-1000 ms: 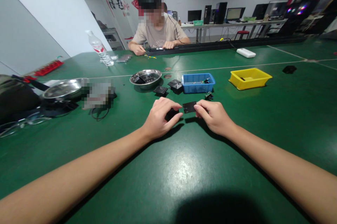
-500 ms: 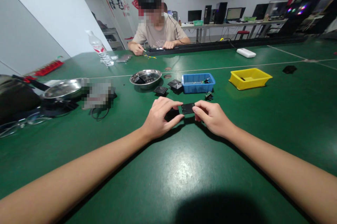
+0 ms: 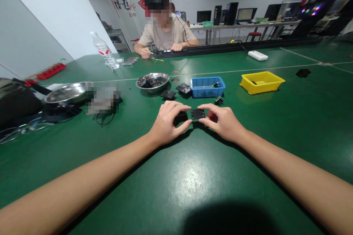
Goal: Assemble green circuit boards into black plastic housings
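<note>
Your hands have drawn closer than they were a second ago: the left hand (image 3: 167, 124) and the right hand (image 3: 224, 122) now meet over the small black plate (image 3: 198, 113), which then stuck out from your right fingertips alone and now sits pinched between the fingers of both hands, just above the green worktop (image 3: 176, 187). Your left hand also curls narrowly around a dark black part (image 3: 180, 118) under the palm (its shape is mostly hidden). Just beyond your right hand lies a small green circuit piece (image 3: 218, 99), and past your left fingers two black parts (image 3: 176, 91) rest on the worktop. Behind them the blue bin (image 3: 207, 87) holds a few small items, too small to make out; to its left the round steel dish (image 3: 152, 81) carries dark flat pieces, and to the right the yellow bin (image 3: 261, 81) shows one small dark thing inside. At far left a larger steel bowl (image 3: 66, 93) sits beside a black bag (image 3: 16, 100). Farther off stand a clear water bottle (image 3: 104, 55) and a white box (image 3: 257, 55), and a black rail (image 3: 237, 46) runs across the worktop. A co-worker in a beige shirt (image 3: 165, 36) sits at the far side, both hands on the worktop. Behind that, monitors and computer towers (image 3: 226, 13) line a long desk against a grey wall.
</note>
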Demonstrator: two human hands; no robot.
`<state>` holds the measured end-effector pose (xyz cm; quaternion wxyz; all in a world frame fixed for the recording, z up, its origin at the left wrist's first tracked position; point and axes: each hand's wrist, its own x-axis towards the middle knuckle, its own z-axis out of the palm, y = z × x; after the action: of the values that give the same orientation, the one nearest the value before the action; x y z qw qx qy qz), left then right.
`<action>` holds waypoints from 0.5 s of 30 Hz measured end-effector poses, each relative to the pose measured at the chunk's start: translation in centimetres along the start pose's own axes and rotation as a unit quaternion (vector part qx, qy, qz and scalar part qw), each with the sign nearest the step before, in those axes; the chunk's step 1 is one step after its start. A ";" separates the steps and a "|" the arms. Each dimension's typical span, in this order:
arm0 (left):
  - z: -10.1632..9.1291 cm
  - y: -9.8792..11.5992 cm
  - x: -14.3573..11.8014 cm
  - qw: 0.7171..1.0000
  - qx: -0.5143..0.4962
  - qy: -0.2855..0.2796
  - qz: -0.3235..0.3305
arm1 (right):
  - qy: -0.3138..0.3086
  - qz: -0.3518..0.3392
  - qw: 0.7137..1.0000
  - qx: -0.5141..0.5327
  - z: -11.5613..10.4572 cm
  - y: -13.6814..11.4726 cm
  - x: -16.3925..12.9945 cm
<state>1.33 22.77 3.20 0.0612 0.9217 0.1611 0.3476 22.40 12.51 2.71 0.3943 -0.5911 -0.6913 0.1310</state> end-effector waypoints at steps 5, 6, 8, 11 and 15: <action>0.5 -0.4 0.1 0.990 0.042 -0.049 -0.128 | -0.029 0.059 0.991 -0.116 -0.1 1.1 0.5; 0.6 -0.5 0.2 0.985 0.045 -0.062 -0.153 | -0.032 0.065 0.988 -0.134 -0.1 1.2 0.6; 0.8 -0.7 0.2 0.979 0.042 -0.090 -0.177 | -0.037 0.074 0.984 -0.160 -0.2 1.4 0.8; 0.9 -0.9 0.3 0.976 0.025 -0.141 -0.167 | -0.050 0.082 0.980 -0.174 -0.4 1.5 1.0; 0.9 -0.9 0.4 0.972 0.008 -0.169 -0.161 | -0.067 0.081 0.979 -0.177 -0.7 1.4 1.1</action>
<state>1.95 23.78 2.55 0.1355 0.9293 0.2979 0.1713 23.93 13.70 2.72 0.2242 -0.6951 -0.6786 0.0773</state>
